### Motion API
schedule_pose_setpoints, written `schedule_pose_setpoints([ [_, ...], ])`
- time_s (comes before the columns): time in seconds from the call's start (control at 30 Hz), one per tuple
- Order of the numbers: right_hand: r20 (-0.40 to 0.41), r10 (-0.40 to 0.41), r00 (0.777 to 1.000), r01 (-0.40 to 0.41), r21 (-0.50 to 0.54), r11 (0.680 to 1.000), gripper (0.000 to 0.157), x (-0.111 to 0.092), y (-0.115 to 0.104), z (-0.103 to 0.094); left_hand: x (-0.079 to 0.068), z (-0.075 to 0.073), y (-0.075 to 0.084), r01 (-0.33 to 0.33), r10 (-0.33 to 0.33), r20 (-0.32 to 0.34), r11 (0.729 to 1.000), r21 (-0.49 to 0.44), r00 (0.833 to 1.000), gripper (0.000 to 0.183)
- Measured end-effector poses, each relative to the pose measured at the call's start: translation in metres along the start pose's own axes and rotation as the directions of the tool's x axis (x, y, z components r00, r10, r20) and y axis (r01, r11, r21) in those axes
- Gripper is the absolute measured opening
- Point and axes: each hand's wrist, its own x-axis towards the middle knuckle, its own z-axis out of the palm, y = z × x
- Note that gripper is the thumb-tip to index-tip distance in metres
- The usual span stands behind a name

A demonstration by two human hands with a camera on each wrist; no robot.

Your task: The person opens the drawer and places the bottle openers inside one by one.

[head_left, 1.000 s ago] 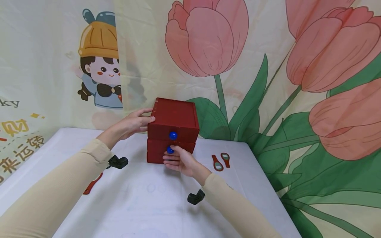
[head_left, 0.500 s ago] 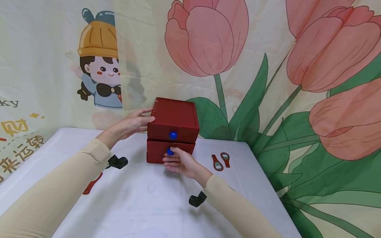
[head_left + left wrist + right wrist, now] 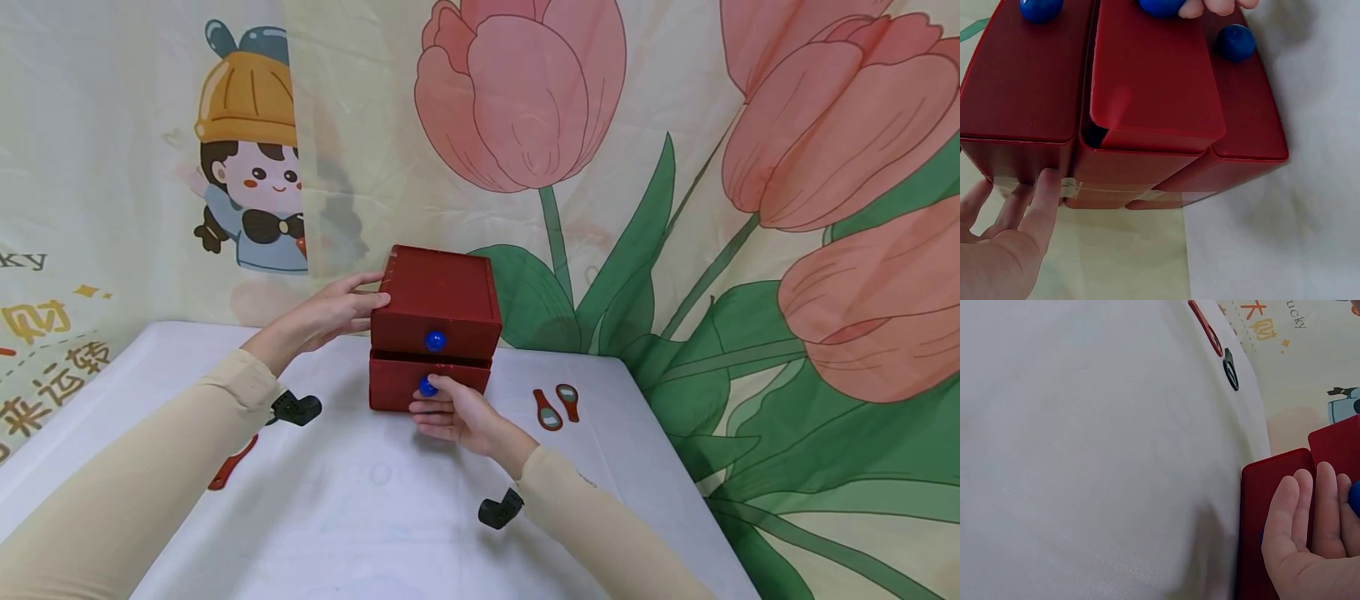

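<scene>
A red cabinet (image 3: 438,287) with stacked drawers stands on the table, each drawer bearing a round blue knob. The left wrist view shows three drawer fronts. The middle drawer (image 3: 1157,69) is slightly pulled out, with a dark gap along its edge. My right hand (image 3: 461,412) pinches that drawer's blue knob (image 3: 428,386) between thumb and fingers; its other fingers stay extended under it. My left hand (image 3: 330,312) rests against the cabinet's left side, fingers nearly straight and thumb at the upper edge. The bottom knob (image 3: 1235,42) is hidden in the head view.
Two small red paddle-shaped objects with pale oval windows, one nearer (image 3: 549,412) and one farther (image 3: 569,402), lie right of the cabinet. A red-handled object (image 3: 234,463) lies partly under the left forearm. A printed cloth (image 3: 540,100) hangs behind the white table (image 3: 375,517).
The middle drawer has come out a little toward me, and the dark gap above it has widened. My right hand has moved slightly back with the knob. The left hand stays in place.
</scene>
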Motion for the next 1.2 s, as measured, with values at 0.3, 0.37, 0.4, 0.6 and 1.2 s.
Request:
schedule_pose_setpoints([
  [0.3,0.011,-0.001,1.000,0.002,-0.013,1.000,0.053,-0.003,0.002,0.000,0.000,-0.001,0.000,-0.004,0.004,-0.001,1.000,-0.006,1.000,0.081],
  [0.37,0.014,-0.004,1.000,0.004,-0.013,1.000,0.053,-0.004,0.002,0.000,0.000,-0.001,0.000,-0.004,0.004,-0.001,1.000,-0.003,1.000,0.082],
  [0.4,0.017,-0.004,1.000,0.005,-0.015,1.000,0.054,-0.005,0.003,0.000,0.000,-0.001,0.000,-0.005,0.005,0.000,1.000,-0.007,1.000,0.081],
  [0.6,0.031,-0.012,0.999,0.012,-0.024,1.000,0.054,-0.008,0.005,0.001,-0.001,-0.001,0.002,-0.008,0.008,0.013,1.000,-0.028,1.000,0.077],
  [1.2,0.037,-0.008,0.999,0.009,-0.023,1.000,0.053,-0.017,0.010,0.003,-0.001,-0.001,0.001,-0.004,0.004,0.013,1.000,-0.024,1.000,0.079],
])
